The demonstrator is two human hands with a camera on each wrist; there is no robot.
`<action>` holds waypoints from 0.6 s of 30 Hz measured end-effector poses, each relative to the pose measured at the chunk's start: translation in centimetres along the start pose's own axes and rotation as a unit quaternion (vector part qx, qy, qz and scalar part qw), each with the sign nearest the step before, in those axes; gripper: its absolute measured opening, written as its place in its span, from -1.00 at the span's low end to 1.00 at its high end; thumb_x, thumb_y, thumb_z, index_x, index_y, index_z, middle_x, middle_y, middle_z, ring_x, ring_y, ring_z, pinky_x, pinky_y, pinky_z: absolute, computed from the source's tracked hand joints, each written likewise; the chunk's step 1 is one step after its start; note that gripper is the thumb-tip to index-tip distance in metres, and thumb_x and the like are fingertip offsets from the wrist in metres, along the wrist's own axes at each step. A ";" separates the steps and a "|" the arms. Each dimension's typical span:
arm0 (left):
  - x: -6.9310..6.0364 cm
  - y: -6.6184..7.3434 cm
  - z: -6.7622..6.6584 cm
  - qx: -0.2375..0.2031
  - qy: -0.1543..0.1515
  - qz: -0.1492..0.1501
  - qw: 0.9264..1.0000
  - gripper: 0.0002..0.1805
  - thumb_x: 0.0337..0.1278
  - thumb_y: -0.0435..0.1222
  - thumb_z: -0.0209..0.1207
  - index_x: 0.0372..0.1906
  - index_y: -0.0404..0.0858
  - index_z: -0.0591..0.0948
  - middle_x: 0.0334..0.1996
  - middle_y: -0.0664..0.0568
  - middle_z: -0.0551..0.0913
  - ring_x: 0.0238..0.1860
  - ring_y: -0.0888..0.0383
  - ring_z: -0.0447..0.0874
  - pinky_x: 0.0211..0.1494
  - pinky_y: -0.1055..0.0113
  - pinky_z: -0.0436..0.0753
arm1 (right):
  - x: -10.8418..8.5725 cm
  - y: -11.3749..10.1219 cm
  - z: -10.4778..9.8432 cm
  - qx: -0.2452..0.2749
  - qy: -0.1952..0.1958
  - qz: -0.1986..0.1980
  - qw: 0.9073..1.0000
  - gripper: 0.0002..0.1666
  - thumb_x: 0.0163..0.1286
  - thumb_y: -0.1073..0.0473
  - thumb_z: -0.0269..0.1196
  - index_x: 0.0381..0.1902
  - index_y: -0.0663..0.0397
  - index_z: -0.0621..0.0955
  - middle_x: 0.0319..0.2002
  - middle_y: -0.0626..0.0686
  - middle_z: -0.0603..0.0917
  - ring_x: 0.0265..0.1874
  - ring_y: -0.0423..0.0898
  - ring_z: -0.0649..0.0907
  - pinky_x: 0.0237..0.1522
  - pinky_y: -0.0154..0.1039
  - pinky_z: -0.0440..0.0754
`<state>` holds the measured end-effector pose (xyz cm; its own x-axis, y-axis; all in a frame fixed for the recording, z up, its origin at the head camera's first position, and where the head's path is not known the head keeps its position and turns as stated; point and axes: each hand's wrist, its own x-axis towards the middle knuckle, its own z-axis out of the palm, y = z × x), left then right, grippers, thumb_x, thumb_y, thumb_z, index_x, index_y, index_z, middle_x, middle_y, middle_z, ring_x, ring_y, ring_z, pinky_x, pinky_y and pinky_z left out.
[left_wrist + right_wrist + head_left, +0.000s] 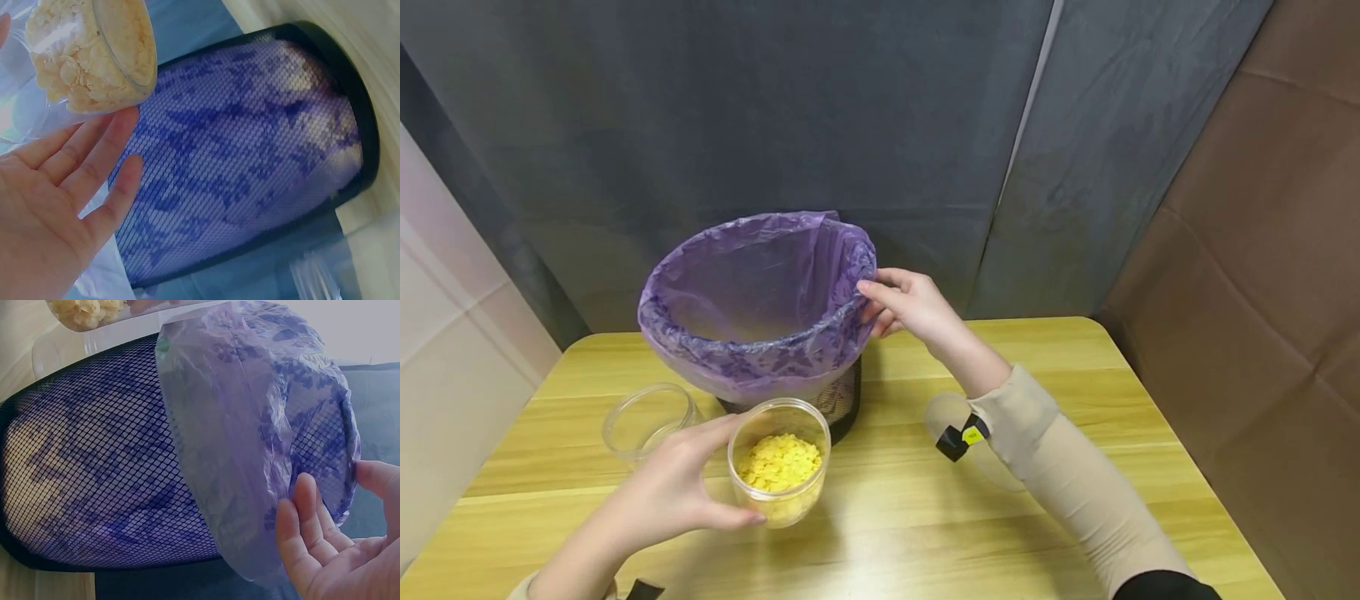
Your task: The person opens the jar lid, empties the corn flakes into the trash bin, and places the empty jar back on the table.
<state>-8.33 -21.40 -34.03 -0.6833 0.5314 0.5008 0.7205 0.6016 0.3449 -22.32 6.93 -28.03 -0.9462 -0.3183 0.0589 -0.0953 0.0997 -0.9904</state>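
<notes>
A clear plastic tub (pixel 783 508) with yellow flakes (pixel 778 462) is gripped between the thumb and fingers of my left hand (pixel 670 483). It hangs above the table, in front of the black mesh bin (pixel 842 400), its opening tilted up towards me. Over the bin's rim is folded a purple bin bag (pixel 745 362). My right hand (pixel 917 312) holds the lined rim on its right side, thumb at the top edge, fingers against the outside. In the right wrist view those fingers (pixel 303 531) lie curled against the bag (pixel 219 431).
A second clear tub (pixel 651 425) stands on the wooden table (pixel 895 517) left of the bin. Clear round lids (pixel 943 408) lie partly under my right forearm. A grey curtain (pixel 737 108) hangs behind, a brown one (pixel 1262 275) at the right.
</notes>
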 end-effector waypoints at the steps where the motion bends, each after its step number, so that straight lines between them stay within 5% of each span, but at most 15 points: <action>1: -0.1 0.0 -0.2 0.004 0.003 0.000 1.000 0.06 -0.64 0.02 0.59 0.25 -0.22 0.49 -0.01 0.04 0.66 -0.06 0.05 0.64 0.12 0.54 0.41 | 0.0 0.0 0.1 0.006 -0.004 0.001 1.000 -0.51 0.41 0.11 0.17 0.20 0.28 0.46 -0.46 0.16 0.64 -0.67 -0.11 0.60 -0.46 -0.25 0.64; 6: -0.6 -0.1 -1.0 0.020 0.009 -0.023 0.999 0.06 -0.67 0.02 0.60 0.24 -0.22 0.50 -0.03 0.05 0.67 -0.08 0.05 0.64 0.05 0.40 0.51 | 0.0 -0.3 0.2 0.029 -0.018 0.004 0.999 -0.58 0.42 0.16 0.13 0.16 0.27 0.46 -0.49 0.14 0.62 -0.70 -0.12 0.58 -0.50 -0.25 0.62; 14: -1.3 -0.5 -2.5 0.038 0.002 -0.082 0.996 0.07 -0.68 0.00 0.62 0.25 -0.21 0.50 -0.02 -0.02 0.67 -0.05 -0.05 0.62 0.04 0.68 0.33 | -0.1 -0.7 0.5 0.077 -0.035 0.018 0.996 -0.54 0.42 0.26 0.06 0.24 0.27 0.37 -0.53 0.14 0.58 -0.71 -0.12 0.57 -0.50 -0.22 0.62; 18: -2.1 -1.0 -3.4 0.066 0.008 -0.100 0.993 0.10 -0.74 0.05 0.61 0.23 -0.24 0.50 -0.09 -0.07 0.69 -0.12 -0.12 0.65 -0.15 0.26 0.61 | 0.0 -0.9 0.8 0.100 -0.039 0.020 0.994 -0.54 0.41 0.30 0.04 0.25 0.29 0.35 -0.55 0.14 0.58 -0.71 -0.12 0.57 -0.52 -0.22 0.61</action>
<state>-7.22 -25.14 -32.77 -0.8087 0.3840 0.4456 0.5475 0.7683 0.3317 -21.99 6.11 -27.24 -0.9205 -0.3904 0.0169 0.0128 -0.0735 -0.9972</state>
